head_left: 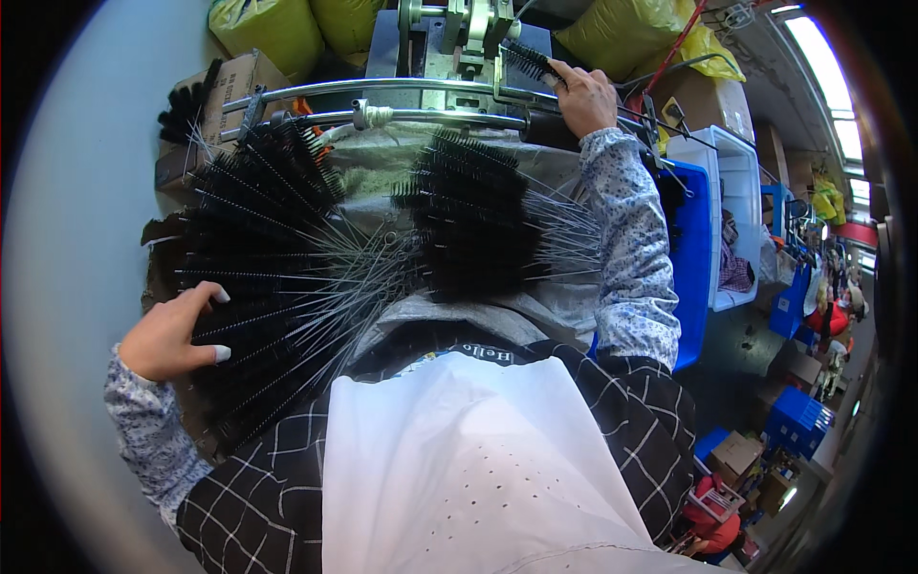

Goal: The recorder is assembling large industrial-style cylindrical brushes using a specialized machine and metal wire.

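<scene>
The right hand (pixel 588 98) pinched a black brush (pixel 528 62) beside the metal machine (pixel 459 69), where a light, steady grip well clear of its metalwork seemed best; the left hand (pixel 170 335), spread wide, hung by the fanned brushes (pixel 263 263)

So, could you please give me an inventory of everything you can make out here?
Brush fan: many, black with silver stems, left
Brush bundle: many, black with silver stems, centre
Brush cluster: several, black, upper left
Single brush: one, black, beside the machine
Machine: one, grey metal, top centre
Rails: two, silver, below the machine
Sacks: at least three, yellow, top
Cardboard boxes: several, brown, upper left and right
Blue bin: one, blue, right
White bin: one, white, behind the blue bin
Distant clutter: uncountable, mixed, far right
Co-worker: one, red clothing, lower right
Sleeves: two, speckled white, left and right
Left grip: one, white-covered tips, at the brush fan
Right grip: one, bare, on the single brush
</scene>
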`<move>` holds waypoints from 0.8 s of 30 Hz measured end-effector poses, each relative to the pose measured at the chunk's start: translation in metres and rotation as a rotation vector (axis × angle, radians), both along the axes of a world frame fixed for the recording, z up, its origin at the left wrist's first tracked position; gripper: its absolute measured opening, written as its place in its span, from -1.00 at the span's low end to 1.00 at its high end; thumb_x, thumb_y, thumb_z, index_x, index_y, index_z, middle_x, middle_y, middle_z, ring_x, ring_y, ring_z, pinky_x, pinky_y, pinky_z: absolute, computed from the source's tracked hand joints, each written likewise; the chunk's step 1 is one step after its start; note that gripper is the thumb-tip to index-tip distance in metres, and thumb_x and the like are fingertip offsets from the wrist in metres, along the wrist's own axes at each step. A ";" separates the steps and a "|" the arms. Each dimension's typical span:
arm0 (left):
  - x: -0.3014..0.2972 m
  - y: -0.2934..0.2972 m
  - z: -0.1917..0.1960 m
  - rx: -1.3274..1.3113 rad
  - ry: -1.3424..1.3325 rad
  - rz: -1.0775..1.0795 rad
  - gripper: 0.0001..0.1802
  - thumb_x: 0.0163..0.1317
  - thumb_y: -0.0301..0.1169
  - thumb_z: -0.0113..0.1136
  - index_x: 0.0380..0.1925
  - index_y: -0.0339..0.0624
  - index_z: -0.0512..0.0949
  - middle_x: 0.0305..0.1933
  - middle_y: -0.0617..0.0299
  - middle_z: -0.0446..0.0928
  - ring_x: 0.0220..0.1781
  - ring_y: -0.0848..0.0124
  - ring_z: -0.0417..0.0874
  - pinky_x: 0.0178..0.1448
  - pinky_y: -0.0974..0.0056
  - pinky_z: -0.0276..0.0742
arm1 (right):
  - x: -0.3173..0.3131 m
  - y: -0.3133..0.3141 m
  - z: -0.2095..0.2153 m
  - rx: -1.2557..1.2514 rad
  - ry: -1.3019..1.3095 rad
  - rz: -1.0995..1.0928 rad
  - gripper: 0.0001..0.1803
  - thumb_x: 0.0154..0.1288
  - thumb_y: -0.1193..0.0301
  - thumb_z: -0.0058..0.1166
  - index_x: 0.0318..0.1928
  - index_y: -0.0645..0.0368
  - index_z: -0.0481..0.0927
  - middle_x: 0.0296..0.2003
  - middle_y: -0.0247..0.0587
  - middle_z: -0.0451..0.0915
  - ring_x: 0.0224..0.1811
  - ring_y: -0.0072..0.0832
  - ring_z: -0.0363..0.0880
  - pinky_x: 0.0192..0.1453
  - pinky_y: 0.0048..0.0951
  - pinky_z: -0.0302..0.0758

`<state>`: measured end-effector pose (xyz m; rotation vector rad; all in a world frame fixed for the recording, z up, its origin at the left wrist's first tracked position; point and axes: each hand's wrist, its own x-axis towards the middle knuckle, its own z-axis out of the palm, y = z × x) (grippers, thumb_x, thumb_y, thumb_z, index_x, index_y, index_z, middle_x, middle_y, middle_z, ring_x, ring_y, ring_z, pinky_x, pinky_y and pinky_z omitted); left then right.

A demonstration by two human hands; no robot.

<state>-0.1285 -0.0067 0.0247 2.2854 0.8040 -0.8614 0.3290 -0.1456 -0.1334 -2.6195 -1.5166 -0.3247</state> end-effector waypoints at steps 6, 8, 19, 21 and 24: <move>-0.012 -0.003 -0.010 -0.023 -0.167 0.106 -0.48 -0.20 -0.46 0.21 -0.17 -0.15 0.25 -0.42 0.07 0.41 -0.34 0.19 0.48 -0.23 0.27 0.38 | 0.000 0.009 -0.001 -0.051 0.073 -0.071 -0.66 0.18 0.23 -0.18 0.00 -0.20 0.41 -0.30 -0.38 0.50 -0.20 -0.39 0.36 -0.06 -0.37 0.25; -0.006 -0.003 -0.005 -0.066 -0.235 0.186 -0.55 -0.19 -0.51 0.17 -0.21 -0.17 0.28 -0.44 0.14 0.39 -0.39 0.33 0.45 -0.28 0.34 0.36 | 0.001 0.009 0.001 -0.053 0.074 -0.031 -0.66 0.18 0.23 -0.18 0.00 -0.20 0.41 -0.29 -0.38 0.50 -0.20 -0.40 0.36 -0.05 -0.37 0.24; -0.010 0.010 -0.023 -0.510 -0.940 0.234 -0.69 -0.27 -0.44 0.24 -0.50 -0.28 0.35 -0.54 0.30 0.27 -0.56 0.55 0.24 -0.45 0.50 0.15 | 0.006 0.010 0.000 -0.016 0.191 -0.010 -0.64 0.17 0.28 -0.18 0.01 -0.25 0.39 -0.26 -0.41 0.50 -0.17 -0.39 0.34 -0.01 -0.36 0.21; -0.014 0.028 -0.035 -0.644 -1.226 0.188 -0.67 -0.33 -0.37 0.24 -0.58 -0.21 0.31 -0.62 0.33 0.19 -0.61 0.53 0.14 -0.50 0.42 0.04 | 0.019 0.014 -0.007 -0.083 0.064 0.035 -0.61 0.17 0.30 -0.20 0.04 -0.28 0.34 -0.16 -0.39 0.46 -0.07 -0.37 0.31 0.04 -0.28 0.17; -0.017 0.047 -0.027 -0.645 -1.399 0.201 -0.73 -0.38 -0.43 0.14 -0.69 -0.06 0.23 -0.69 0.40 0.13 -0.66 0.56 -0.01 -0.51 0.41 -0.08 | 0.042 0.029 -0.024 -0.076 -0.084 0.058 -0.58 0.13 0.27 -0.10 0.06 -0.26 0.31 -0.11 -0.40 0.41 0.01 -0.38 0.26 0.05 -0.18 0.15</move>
